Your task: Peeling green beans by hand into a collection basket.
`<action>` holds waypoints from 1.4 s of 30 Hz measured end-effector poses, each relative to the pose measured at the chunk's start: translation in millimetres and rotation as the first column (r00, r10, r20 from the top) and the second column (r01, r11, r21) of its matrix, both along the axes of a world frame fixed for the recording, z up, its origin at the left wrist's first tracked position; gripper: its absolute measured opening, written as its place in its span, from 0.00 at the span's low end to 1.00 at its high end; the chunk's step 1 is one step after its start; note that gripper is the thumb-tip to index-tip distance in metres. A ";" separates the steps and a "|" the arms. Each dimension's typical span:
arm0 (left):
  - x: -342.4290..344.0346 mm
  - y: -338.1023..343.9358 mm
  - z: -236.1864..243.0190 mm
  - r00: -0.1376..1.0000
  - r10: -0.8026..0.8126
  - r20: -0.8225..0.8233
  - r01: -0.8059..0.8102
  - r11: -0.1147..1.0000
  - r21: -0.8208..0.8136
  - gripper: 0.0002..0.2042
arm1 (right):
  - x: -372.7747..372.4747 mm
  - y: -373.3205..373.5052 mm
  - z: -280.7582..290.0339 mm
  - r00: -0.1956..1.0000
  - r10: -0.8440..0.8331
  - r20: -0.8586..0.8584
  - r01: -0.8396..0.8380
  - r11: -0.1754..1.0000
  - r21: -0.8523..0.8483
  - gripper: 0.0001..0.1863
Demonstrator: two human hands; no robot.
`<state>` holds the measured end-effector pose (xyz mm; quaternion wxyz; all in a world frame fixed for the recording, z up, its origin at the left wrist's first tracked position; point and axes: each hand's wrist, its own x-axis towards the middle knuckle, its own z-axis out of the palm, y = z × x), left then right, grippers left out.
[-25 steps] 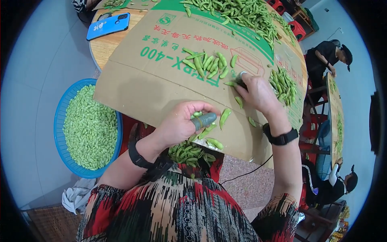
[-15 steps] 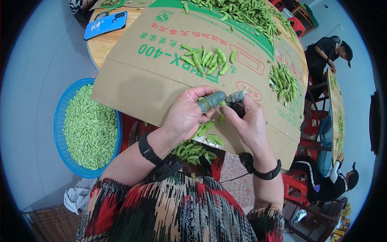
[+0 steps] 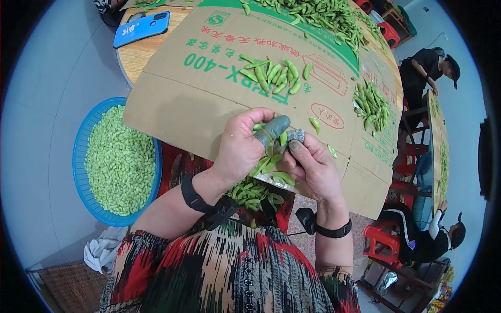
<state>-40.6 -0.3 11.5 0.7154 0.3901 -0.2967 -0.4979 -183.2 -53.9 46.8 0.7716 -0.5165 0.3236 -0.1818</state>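
Over my lap, at the near edge of the flattened brown cardboard sheet (image 3: 209, 99), my left hand (image 3: 241, 148), thumb capped in grey-green rubber, pinches a slim green soybean pod (image 3: 271, 164) against a few more. It looks light, bendy and a little slick, best gripped near one end; its long axis slants up toward my right hand (image 3: 313, 169), whose fingers close on that tip.

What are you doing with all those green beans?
A person is splitting open a green soybean pod, held between the left hand and right hand over a flattened cardboard box. Unshelled pods lie on the cardboard, and a blue basket on the left holds shelled beans.
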 end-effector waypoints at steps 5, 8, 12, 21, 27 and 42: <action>17.5 5.7 -0.1 0.852 -0.391 -0.348 0.380 0.919 -0.102 0.07 | -4.3 2.2 10.1 0.989 -0.024 0.149 -0.033 0.929 0.369 0.07; 19.3 7.3 5.1 0.799 -0.430 -0.421 0.431 0.897 -0.099 0.06 | -4.9 2.6 7.7 0.986 -0.026 0.167 -0.049 0.901 0.431 0.07; 10.0 0.6 0.1 0.973 -0.215 0.084 0.216 0.976 -0.004 0.04 | 2.4 3.3 -7.2 0.985 -0.132 -0.114 0.077 0.915 -0.395 0.05; 19.2 0.6 2.9 0.917 -0.373 -0.142 0.377 0.926 -0.001 0.10 | -3.7 -4.6 2.5 0.985 -0.170 0.033 0.161 0.967 0.198 0.07; 18.9 0.4 10.1 0.870 -0.185 0.457 0.200 0.980 0.016 0.11 | 3.5 -7.6 18.2 0.963 -0.205 -0.177 0.124 0.915 -0.385 0.09; 18.2 3.4 8.1 0.378 -0.013 0.926 -0.028 0.999 0.025 0.08 | 23.6 -13.4 5.8 0.853 -0.319 -0.413 -0.241 0.462 -0.854 0.12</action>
